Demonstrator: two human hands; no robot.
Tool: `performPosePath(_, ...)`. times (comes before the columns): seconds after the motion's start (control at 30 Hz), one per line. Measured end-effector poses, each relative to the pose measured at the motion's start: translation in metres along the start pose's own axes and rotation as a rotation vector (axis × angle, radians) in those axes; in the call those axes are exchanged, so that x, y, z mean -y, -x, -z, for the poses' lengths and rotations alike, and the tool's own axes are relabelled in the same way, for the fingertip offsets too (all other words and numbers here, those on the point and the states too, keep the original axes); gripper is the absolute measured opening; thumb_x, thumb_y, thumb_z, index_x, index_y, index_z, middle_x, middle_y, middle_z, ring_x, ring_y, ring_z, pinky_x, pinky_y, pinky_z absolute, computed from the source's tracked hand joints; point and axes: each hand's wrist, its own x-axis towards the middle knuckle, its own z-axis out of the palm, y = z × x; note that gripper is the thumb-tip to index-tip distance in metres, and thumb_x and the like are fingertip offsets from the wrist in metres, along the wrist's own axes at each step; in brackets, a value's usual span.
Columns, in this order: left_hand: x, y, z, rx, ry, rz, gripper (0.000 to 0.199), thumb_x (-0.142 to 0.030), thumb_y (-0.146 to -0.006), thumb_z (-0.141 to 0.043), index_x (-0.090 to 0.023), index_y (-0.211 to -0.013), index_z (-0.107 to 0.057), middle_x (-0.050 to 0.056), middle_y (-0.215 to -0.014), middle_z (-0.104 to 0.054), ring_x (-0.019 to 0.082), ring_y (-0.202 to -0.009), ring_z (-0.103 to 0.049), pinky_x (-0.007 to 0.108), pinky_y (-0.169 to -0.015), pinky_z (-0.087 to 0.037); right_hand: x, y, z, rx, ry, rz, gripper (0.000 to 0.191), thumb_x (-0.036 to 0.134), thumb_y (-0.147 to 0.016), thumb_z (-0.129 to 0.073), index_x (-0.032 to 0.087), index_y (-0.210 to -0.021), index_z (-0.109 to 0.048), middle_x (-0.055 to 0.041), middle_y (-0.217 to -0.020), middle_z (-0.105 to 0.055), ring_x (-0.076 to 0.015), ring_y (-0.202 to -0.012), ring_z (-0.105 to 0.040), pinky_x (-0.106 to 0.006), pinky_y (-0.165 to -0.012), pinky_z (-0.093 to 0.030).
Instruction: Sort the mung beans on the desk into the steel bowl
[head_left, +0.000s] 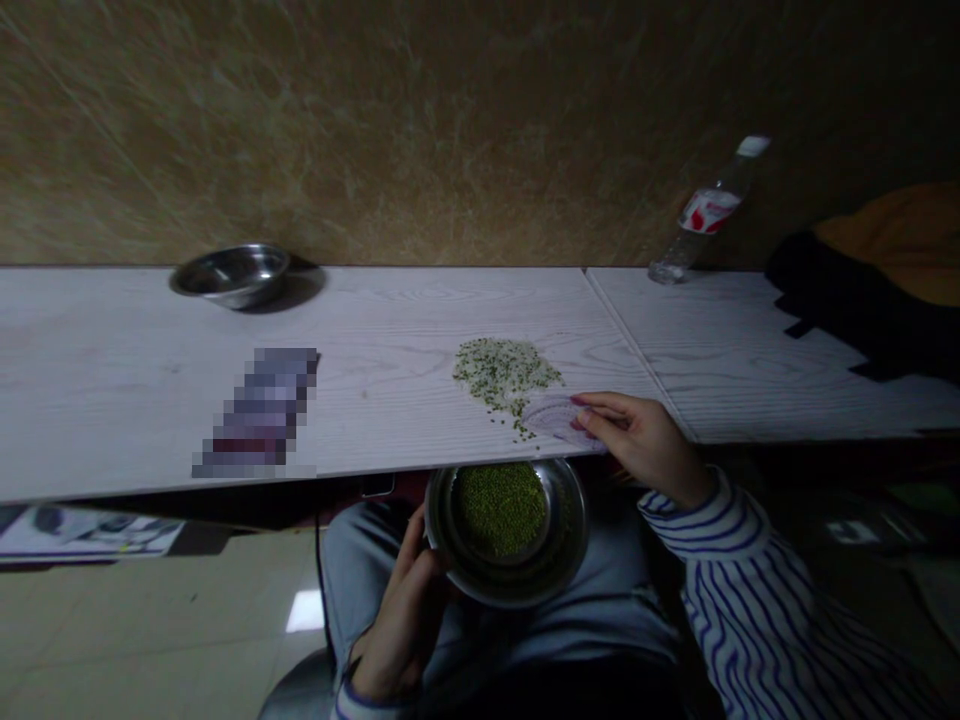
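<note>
My left hand [411,605] grips the rim of a steel bowl [568,560] just below the table's front edge, above my lap. Green mung beans [501,510] cover the bowl's bottom. Over the table, my right hand [637,435] pinches a clear, purplish protractor [551,415] between thumb and fingers. The protractor lies low at the tabletop, beside a small trail of beans. Just beyond it spreads a pile of white rice grains mixed with green beans [506,370].
Another steel bowl [232,278] stands at the back left by the wall. A pixelated flat object [259,410] lies on the pale wooden table [382,375]. At the back right are a plastic bottle [709,212] and a black and orange bag-like item [885,270].
</note>
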Motion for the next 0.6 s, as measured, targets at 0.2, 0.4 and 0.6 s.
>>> performPosePath(0.2, -0.0012, -0.0002, -0.0001, 0.007, -0.022, 0.014, 0.072, -0.021, -0.065, -0.065, -0.028, -0.135, -0.052, 0.007, -0.118, -0.067, 0.029, -0.099, -0.061, 0.036, -0.072, -0.052, 0.0004, 0.0012, 0.0009, 0.022, -0.009, 0.014, 0.027, 0.025, -0.077, -0.064, 0.013, -0.099, -0.073, -0.0104, -0.084, -0.078, -0.0238, -0.078, -0.074, -0.037, -0.075, -0.061)
performPosePath(0.4, 0.0001, -0.0007, 0.0013, 0.033, -0.034, 0.016, 0.075, -0.021, -0.067, -0.063, -0.028, -0.139, -0.047, 0.006, -0.114, -0.068, 0.028, -0.095, -0.061, 0.035, -0.071, -0.051, -0.0004, 0.0041, 0.0025, 0.021, -0.021, 0.008, 0.025, 0.027, -0.077, -0.067, 0.015, -0.098, -0.074, -0.0095, -0.085, -0.078, -0.0238, -0.079, -0.074, -0.036, -0.075, -0.061)
performPosePath(0.6, 0.0013, -0.0014, 0.0033, 0.038, -0.034, 0.009, 0.073, -0.021, -0.067, -0.063, -0.027, -0.138, -0.048, 0.007, -0.11, -0.068, 0.026, -0.09, -0.062, 0.034, -0.069, -0.05, -0.0018, 0.0007, 0.0003, 0.015, -0.018, 0.039, 0.027, 0.03, -0.076, -0.069, 0.015, -0.097, -0.074, -0.0102, -0.086, -0.078, -0.0243, -0.08, -0.074, -0.036, -0.075, -0.062)
